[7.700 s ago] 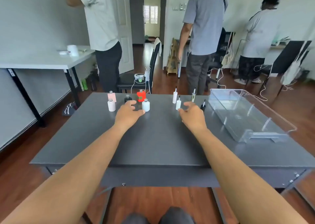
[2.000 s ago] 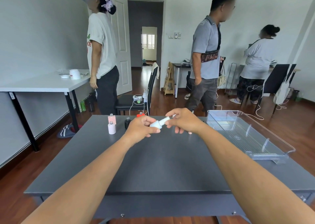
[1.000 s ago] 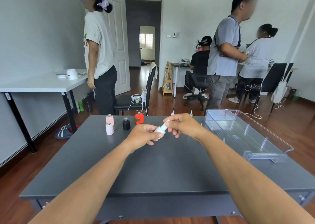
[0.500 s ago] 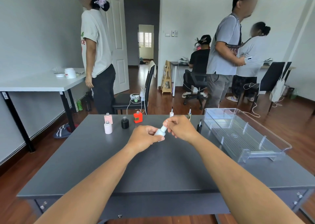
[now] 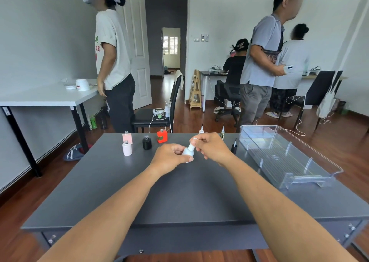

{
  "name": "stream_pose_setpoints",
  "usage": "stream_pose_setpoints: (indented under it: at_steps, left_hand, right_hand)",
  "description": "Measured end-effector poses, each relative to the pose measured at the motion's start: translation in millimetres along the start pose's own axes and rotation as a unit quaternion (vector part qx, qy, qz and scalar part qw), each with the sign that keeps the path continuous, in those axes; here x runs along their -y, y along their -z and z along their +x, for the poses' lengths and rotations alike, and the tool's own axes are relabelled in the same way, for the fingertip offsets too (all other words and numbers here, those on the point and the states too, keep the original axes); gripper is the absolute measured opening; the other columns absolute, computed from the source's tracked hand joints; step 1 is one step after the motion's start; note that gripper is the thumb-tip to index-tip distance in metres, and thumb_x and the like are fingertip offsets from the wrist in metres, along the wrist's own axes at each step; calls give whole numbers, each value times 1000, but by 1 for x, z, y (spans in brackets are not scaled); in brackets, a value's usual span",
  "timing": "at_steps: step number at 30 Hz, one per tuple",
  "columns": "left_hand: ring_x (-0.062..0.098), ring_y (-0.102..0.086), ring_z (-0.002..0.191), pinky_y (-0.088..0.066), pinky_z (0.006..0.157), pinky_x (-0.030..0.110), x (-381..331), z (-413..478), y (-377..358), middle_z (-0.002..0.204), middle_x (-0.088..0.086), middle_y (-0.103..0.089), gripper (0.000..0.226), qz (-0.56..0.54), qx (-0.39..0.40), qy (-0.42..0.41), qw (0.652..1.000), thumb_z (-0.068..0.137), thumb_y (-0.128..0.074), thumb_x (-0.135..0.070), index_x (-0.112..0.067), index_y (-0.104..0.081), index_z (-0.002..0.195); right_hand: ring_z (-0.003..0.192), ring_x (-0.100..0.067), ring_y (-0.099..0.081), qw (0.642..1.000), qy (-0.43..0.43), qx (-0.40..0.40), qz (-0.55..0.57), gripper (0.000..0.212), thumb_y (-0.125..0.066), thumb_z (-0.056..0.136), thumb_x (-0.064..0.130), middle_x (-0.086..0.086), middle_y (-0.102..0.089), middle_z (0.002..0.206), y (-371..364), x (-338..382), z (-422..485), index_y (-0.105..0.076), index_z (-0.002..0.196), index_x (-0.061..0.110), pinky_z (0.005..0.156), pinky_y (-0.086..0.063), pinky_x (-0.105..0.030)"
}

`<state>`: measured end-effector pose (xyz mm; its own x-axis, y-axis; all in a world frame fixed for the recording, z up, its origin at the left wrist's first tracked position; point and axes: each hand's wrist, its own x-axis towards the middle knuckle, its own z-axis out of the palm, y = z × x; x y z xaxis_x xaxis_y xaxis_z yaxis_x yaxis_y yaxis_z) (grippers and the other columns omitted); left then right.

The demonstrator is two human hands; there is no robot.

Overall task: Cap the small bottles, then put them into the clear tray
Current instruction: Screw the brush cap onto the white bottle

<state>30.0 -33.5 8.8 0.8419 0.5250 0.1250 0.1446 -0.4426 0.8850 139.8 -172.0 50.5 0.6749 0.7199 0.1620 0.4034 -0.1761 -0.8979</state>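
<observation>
Head view, left hand (image 5: 169, 158) gripping unlabelled white bottle (image 5: 188, 151), right hand (image 5: 211, 147) on cap (image 5: 194, 141)

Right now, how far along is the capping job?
Done: nothing; the clear tray holds no bottles. In hand: the left hand grips a white bottle while the right hand holds its cap. Left: four uncapped bottles, pale pink, pink square, black, red, then moving all into the tray.

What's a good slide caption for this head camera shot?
Left hand steadies a small white bottle while the right hand fits its cap, beside an empty clear tray.
</observation>
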Motion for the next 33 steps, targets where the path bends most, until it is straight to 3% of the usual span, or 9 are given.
stream_pose_setpoints:
  at_steps: [5,13,20,24,30,33]
  left_hand:
    - [2,-70,85,-54,80,22,1,-2,-7,89,-16,-76,28,10,-36,-2,999,72,-87,-32,-29,-78,98]
    - [-4,-66,79,-45,64,15,-3,-4,-11,86,-19,-74,26,34,-63,-3,997,73,-86,-33,-31,-75,96]
    - [0,-66,92,-46,76,16,6,-4,-8,94,-16,-71,34,52,-28,8,998,74,-85,-36,-30,-73,106]
    - [-2,-65,92,-43,72,15,9,-4,-9,92,-18,-71,32,54,-21,15,998,73,-85,-38,-35,-69,100]
    - [-2,-66,85,-45,71,16,13,0,-11,90,-15,-73,31,61,-21,8,998,71,-88,-35,-26,-76,98]
    - [-3,-66,81,-48,71,18,14,1,-11,83,-16,-73,22,66,-20,5,998,71,-87,-34,-29,-76,89]
  right_hand:
    - [56,-7,-48,999,2,-32,-25,15,-61,95,21,7,-58,67,-5,0,2,-73,94,12,56,-40,-24]
    - [61,-11,-50,997,4,-48,-62,18,-60,95,23,6,-62,78,-9,1,6,-74,93,12,61,-40,-27]
    - [67,-4,-54,1000,-4,-16,-22,10,-71,88,24,10,-66,77,-14,-5,6,-75,93,16,58,-39,-19]
    - [79,-9,-60,999,-7,-38,-24,13,-76,82,19,3,-71,88,-21,-7,8,-75,95,16,67,-45,-21]
    - [81,-7,-63,997,4,-59,-51,12,-79,78,20,5,-71,85,-23,-12,8,-75,90,19,68,-47,-16]
    - [79,-5,-63,997,10,-56,-48,11,-80,78,19,8,-70,81,-22,-13,7,-74,88,21,68,-48,-16]
